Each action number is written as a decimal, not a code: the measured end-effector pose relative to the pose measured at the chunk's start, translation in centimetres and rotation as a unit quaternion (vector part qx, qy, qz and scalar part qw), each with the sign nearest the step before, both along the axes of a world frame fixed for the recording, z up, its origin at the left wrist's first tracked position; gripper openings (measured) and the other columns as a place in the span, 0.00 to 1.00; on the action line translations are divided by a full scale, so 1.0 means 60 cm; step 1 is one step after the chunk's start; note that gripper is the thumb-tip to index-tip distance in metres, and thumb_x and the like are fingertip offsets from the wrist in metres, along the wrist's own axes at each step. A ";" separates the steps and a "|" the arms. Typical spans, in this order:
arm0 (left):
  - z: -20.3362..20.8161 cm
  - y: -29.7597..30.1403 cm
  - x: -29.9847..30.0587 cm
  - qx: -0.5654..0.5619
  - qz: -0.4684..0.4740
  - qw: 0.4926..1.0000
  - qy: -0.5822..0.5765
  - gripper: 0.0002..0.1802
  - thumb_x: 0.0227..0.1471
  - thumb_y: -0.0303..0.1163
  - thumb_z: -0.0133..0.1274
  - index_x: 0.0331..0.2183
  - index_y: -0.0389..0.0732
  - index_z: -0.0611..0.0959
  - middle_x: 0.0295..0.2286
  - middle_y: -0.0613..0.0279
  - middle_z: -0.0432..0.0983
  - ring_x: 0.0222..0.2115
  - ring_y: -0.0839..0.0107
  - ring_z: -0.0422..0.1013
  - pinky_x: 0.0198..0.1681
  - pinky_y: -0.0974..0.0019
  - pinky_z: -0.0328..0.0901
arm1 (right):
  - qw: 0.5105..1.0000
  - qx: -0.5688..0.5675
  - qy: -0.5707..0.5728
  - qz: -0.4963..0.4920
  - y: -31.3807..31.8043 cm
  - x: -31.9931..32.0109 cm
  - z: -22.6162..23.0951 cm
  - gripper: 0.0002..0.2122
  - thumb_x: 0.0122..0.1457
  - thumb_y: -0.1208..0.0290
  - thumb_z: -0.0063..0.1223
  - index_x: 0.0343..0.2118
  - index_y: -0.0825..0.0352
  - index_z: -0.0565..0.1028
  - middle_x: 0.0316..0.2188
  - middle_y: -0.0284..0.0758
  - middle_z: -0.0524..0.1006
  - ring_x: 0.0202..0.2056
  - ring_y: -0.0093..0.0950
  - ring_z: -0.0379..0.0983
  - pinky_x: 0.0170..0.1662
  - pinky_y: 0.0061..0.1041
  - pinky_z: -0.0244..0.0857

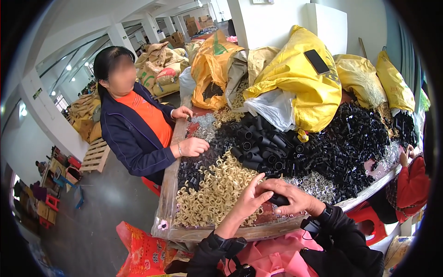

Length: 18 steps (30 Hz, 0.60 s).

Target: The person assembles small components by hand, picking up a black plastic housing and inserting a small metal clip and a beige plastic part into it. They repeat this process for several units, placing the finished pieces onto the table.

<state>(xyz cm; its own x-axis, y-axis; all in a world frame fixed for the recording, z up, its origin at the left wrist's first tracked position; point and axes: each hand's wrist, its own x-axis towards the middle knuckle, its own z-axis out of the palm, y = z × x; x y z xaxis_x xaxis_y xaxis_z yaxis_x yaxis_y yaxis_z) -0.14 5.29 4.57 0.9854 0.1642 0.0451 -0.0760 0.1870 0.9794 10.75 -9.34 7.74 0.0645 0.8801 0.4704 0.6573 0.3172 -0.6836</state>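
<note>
My right hand point(295, 195) is wrapped round a short black plastic tube point(279, 199) above the table's near edge. My left hand point(247, 199) comes up against it, thumb and forefinger spread apart, with nothing visible in its grip; some of its fingers are hidden. Just left of my hands lies a heap of small beige, ring-like plastic parts point(210, 191). Larger black tubes point(258, 143) are piled beyond, and pale clear clips point(316, 184) lie to the right of my right hand.
A wooden rim point(166, 198) edges the table. Yellow sacks point(300, 78), one with a phone point(316, 62) on it, stand at the back beside a black parts heap point(355, 134). A co-worker point(138, 115) handles parts at left; a red-sleeved person point(410, 184) sits right.
</note>
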 end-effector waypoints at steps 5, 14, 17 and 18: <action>0.002 -0.019 0.003 -0.109 0.027 0.994 0.003 0.34 0.42 0.28 0.53 0.49 0.33 0.55 0.38 0.55 0.65 0.37 0.73 0.64 0.38 0.71 0.63 | 0.995 -0.003 0.075 0.070 0.015 0.003 0.001 0.34 0.43 0.50 0.50 0.48 0.70 0.57 0.42 0.43 0.63 0.45 0.37 0.59 0.48 0.32 0.51; -0.008 -0.038 0.009 -0.211 -0.001 0.977 -0.015 0.34 0.37 0.25 0.57 0.46 0.35 0.59 0.38 0.59 0.64 0.39 0.72 0.63 0.41 0.72 0.60 | 0.988 0.051 0.148 -0.012 0.009 -0.001 -0.027 0.39 0.39 0.44 0.50 0.48 0.71 0.57 0.39 0.41 0.66 0.42 0.37 0.62 0.46 0.30 0.54; -0.009 -0.040 0.007 -0.210 -0.030 0.977 -0.001 0.35 0.35 0.26 0.58 0.46 0.37 0.60 0.37 0.62 0.64 0.38 0.73 0.64 0.40 0.72 0.61 | 0.988 0.064 0.139 -0.028 0.003 -0.005 -0.037 0.39 0.38 0.44 0.50 0.48 0.71 0.57 0.39 0.41 0.66 0.41 0.37 0.62 0.45 0.30 0.55; -0.009 -0.041 0.007 -0.212 -0.032 0.977 0.014 0.36 0.34 0.26 0.59 0.46 0.37 0.61 0.36 0.63 0.65 0.38 0.73 0.64 0.39 0.72 0.62 | 0.988 0.071 0.135 -0.035 0.001 -0.006 -0.041 0.39 0.38 0.44 0.50 0.48 0.72 0.57 0.38 0.41 0.66 0.40 0.36 0.63 0.45 0.30 0.55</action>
<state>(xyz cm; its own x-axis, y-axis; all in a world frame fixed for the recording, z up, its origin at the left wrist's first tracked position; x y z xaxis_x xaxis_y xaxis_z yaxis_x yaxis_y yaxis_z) 0.27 2.84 4.02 0.9942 0.0994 -0.0406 -0.0247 0.5800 0.8142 10.39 -9.27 5.30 0.2624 0.7959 0.5456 0.4814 0.3820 -0.7889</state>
